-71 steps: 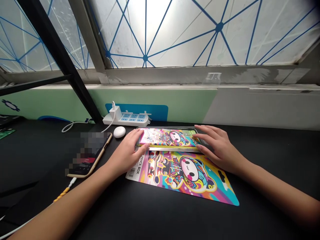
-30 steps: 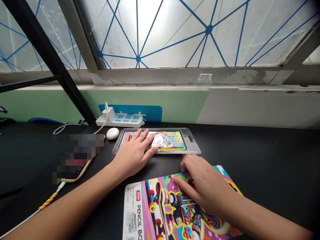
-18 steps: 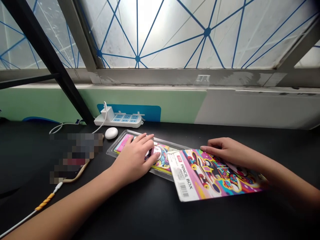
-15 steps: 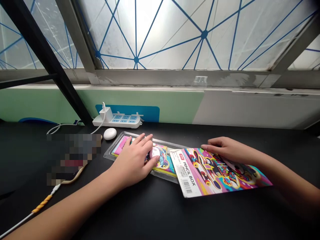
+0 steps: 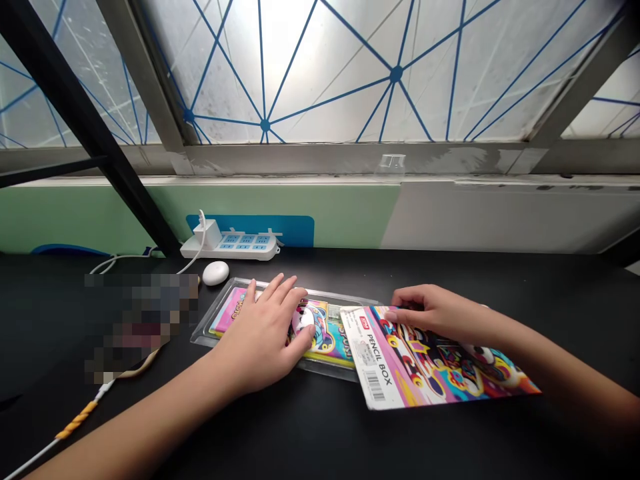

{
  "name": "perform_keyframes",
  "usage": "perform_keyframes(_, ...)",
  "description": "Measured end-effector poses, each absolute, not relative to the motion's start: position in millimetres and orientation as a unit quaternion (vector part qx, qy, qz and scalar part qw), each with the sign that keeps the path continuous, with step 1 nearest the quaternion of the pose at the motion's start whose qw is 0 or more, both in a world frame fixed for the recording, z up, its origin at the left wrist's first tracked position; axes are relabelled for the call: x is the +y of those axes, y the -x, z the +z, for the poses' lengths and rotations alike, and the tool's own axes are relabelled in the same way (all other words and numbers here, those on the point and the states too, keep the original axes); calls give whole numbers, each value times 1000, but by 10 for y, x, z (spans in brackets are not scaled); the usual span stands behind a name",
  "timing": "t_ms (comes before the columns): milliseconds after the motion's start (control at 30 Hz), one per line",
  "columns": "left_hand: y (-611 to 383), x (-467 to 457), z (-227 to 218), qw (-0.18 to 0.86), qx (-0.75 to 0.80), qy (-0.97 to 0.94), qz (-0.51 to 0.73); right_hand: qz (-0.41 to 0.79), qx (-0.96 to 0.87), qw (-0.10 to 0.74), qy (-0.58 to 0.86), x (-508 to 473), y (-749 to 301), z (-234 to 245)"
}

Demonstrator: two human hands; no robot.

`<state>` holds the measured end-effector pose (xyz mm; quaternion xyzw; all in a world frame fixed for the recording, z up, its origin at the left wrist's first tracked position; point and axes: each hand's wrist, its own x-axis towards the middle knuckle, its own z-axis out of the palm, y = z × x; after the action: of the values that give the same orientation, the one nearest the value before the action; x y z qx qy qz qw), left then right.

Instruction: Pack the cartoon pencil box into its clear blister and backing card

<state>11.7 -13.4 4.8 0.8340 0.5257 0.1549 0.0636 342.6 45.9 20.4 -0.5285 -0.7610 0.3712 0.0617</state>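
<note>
My left hand (image 5: 267,333) lies with its fingers spread over a colourful cartoon-printed pencil box (image 5: 325,340), which sits in a clear plastic tray (image 5: 210,327). Part of the box's print is hidden under that palm. To the right, a printed cardboard sleeve (image 5: 425,373) marked "PENCIL BOX" slants across the tray's right end, covering it. My right hand (image 5: 425,307) grips this sleeve by its upper edge, thumb on the printed face and the other fingers curled behind.
A small white rounded case (image 5: 215,273) stands just behind the tray's left end. A white power strip (image 5: 235,245) with a plugged-in charger lies along the wall. At left are a pixelated object (image 5: 145,327) and a white cable (image 5: 37,453) with a yellow wrap.
My right hand has shifted left along the sleeve's upper edge, and its thumb now lies further over the printed face. My left hand stays on the pencil box. The view has moved slightly.
</note>
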Motion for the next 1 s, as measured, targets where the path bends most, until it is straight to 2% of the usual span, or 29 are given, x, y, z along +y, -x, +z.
perform_keyframes(267,-151,-155,104,41,538,-837,94,419,-715,3,559,676,-3747,251)
perform_keyframes(1000,-131,-134,134,66,533,-841,64,370,-717,-12,591,672,-3810,342)
